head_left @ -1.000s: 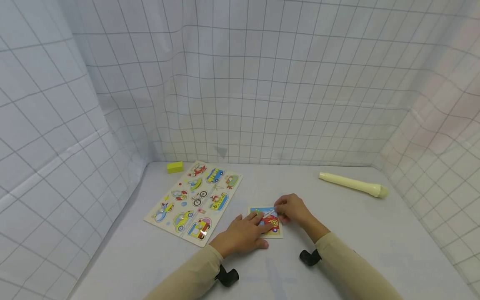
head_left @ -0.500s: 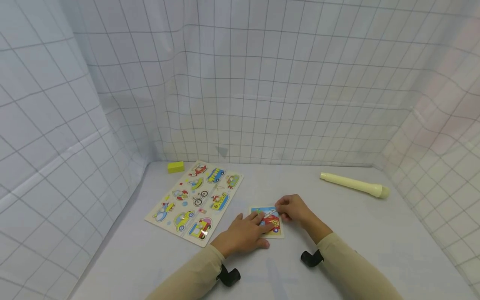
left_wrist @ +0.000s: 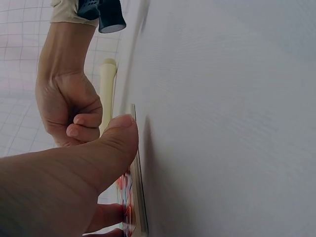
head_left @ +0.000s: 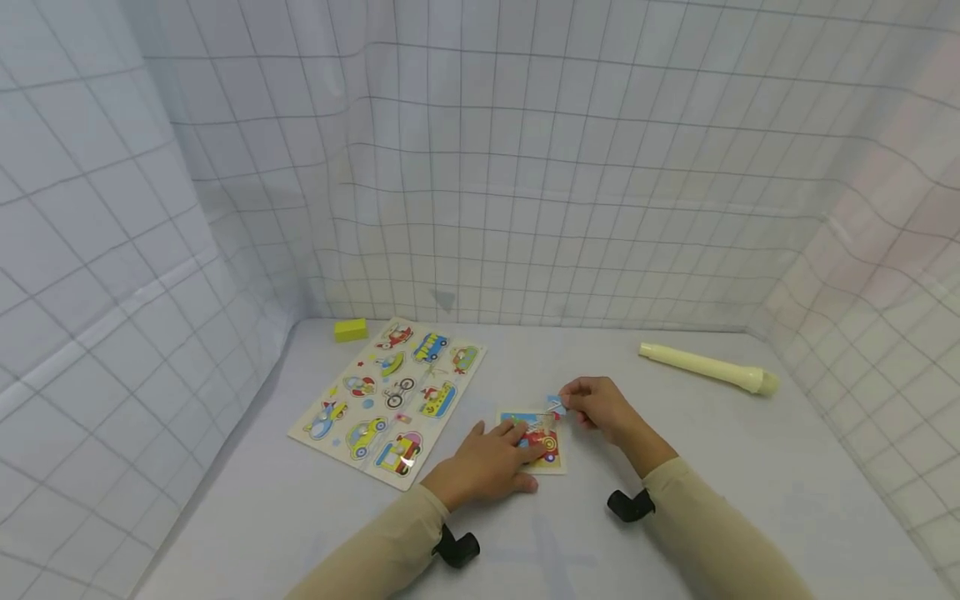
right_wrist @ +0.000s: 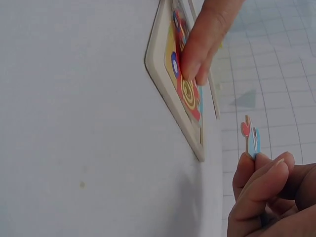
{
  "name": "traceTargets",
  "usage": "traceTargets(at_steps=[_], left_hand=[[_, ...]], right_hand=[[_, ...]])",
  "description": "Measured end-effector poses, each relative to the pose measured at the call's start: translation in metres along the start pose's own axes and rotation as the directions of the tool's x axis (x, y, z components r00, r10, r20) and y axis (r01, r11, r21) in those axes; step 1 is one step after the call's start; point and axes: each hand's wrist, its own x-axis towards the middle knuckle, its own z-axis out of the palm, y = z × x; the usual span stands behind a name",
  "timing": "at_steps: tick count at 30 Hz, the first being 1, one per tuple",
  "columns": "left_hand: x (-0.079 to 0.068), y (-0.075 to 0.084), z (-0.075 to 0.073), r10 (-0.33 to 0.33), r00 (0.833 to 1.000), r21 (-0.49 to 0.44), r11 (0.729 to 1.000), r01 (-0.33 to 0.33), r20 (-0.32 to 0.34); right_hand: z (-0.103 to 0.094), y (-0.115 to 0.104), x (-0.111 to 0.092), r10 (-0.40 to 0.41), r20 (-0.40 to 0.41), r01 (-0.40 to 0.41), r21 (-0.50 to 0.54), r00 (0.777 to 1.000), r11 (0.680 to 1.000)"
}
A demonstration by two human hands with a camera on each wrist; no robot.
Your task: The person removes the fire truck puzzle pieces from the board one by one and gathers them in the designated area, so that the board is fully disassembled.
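– What's new in the head view?
– Half a second ago I see both hands at the small square wooden-looking picture puzzle (head_left: 552, 444); now the right hand (head_left: 600, 407) is just off its one o'clock corner, pinching a thin blue, white and red piece (head_left: 556, 406). I judge that piece freed, leaving a gap there. The left hand (head_left: 487, 467) lies straight-fingered over the puzzle, gripping nothing.
– Counts?
– One puzzle, one loose piece, two hands. From the puzzle: one large pale rectangular wooden-looking board (head_left: 378, 417) with ten vehicle-like pictures, between nine and ten o'clock; one yellow rectangular block (head_left: 350, 331) at ten; one long cream plastic-looking stick (head_left: 705, 368) between two and three.
– Left wrist?
– One left thumb (left_wrist: 116, 140) by the puzzle's edge; touching, I can't tell. The piece is hidden.
– Right wrist?
– One piece in the fingertips, at four o'clock from the puzzle and apart from it. Two left fingers (right_wrist: 196, 54) show on its face.
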Motion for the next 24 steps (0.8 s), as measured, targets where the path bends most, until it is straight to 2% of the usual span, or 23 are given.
traceTargets(at_steps=[6, 14, 17, 20, 24], left_hand=[[-0.003, -0.001, 0.001, 0.001, 1.0, -0.018, 1.0, -0.001, -0.003], [-0.004, -0.001, 0.003, 0.001, 1.0, -0.03, 1.0, -0.002, -0.011], [-0.003, -0.001, 0.004, 0.003, 1.0, -0.029, 1.0, -0.003, -0.014], [-0.002, -0.002, 0.005, 0.007, 1.0, -0.018, 1.0, -0.008, -0.018], [-0.001, -0.003, 0.006, 0.011, 1.0, -0.008, 1.0, -0.012, -0.018]], right_hand=[[-0.037, 0.012, -0.002, 0.036, -0.022, -0.037, -0.025, 0.999, 0.999], [-0.13, 0.04, -0.019, 0.103, -0.067, -0.109, -0.081, 0.992, 0.991], [-0.158, 0.048, -0.029, 0.141, -0.093, -0.15, -0.1, 0.986, 0.984], [-0.175, 0.056, -0.036, 0.158, -0.1, -0.169, -0.116, 0.982, 0.979], [-0.182, 0.064, -0.04, 0.136, -0.101, -0.15, -0.143, 0.986, 0.978]])
